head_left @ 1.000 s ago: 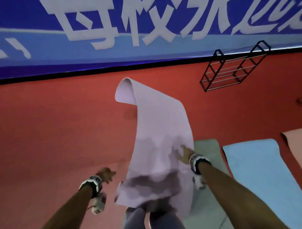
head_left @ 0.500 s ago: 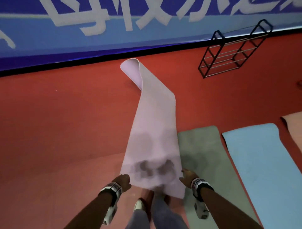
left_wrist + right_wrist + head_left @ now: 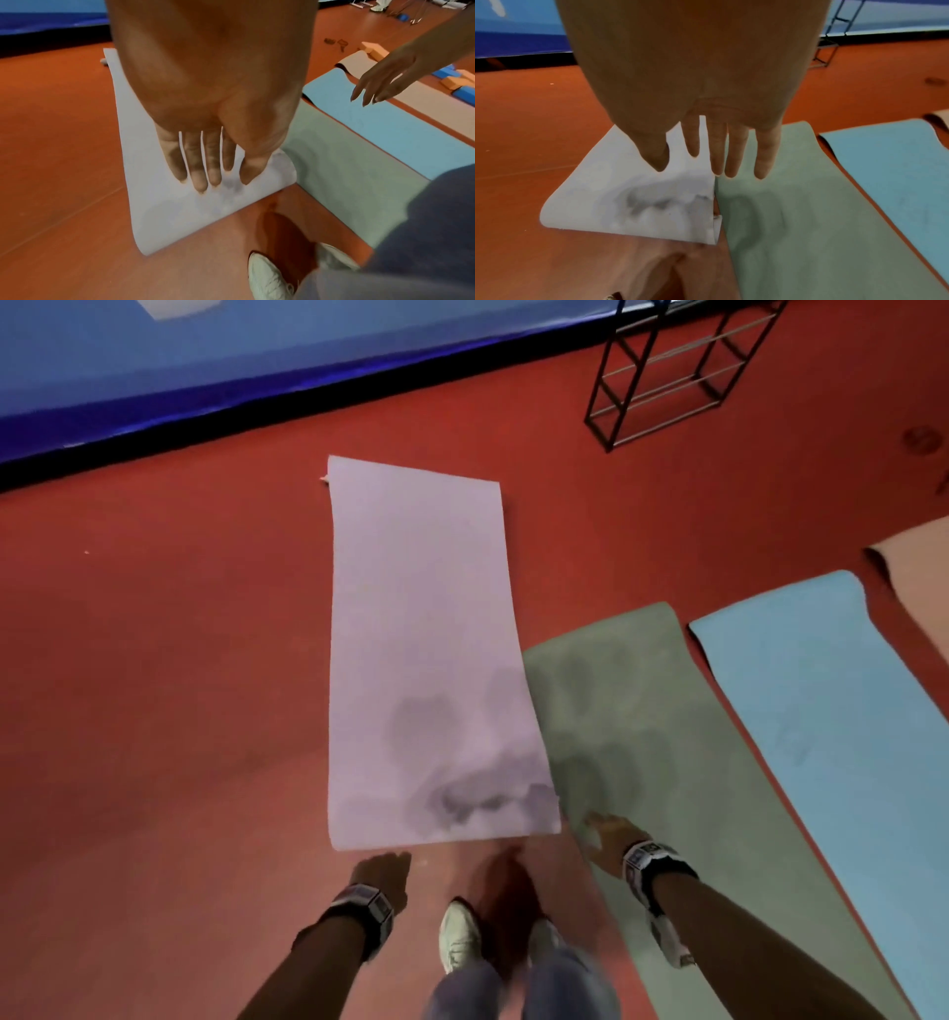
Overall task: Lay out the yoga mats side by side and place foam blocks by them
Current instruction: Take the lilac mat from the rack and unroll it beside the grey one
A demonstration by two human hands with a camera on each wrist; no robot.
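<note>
A pale lilac yoga mat [image 3: 421, 649] lies unrolled on the red floor, left of a green mat [image 3: 642, 737], a light blue mat [image 3: 832, 711] and a peach mat [image 3: 919, 577]. Its near right corner [image 3: 713, 229] curls up against the green mat's edge. My left hand [image 3: 382, 873] hovers open just behind the lilac mat's near edge, fingers straight [image 3: 200, 166]. My right hand [image 3: 603, 834] is open too, fingers spread [image 3: 731, 158] over the seam between lilac and green mats. Neither hand holds anything. Orange and blue foam blocks [image 3: 454, 79] lie far right beyond the mats.
A black wire rack [image 3: 672, 367] stands at the back right by a blue wall banner [image 3: 205, 367]. My feet in pale shoes [image 3: 459, 937] stand just behind the lilac mat. Bare red floor [image 3: 154, 685] stretches to the left.
The lilac mat, held up and draped a second ago, has dropped flat onto the floor. Both hands have let go of its near edge and now hover open.
</note>
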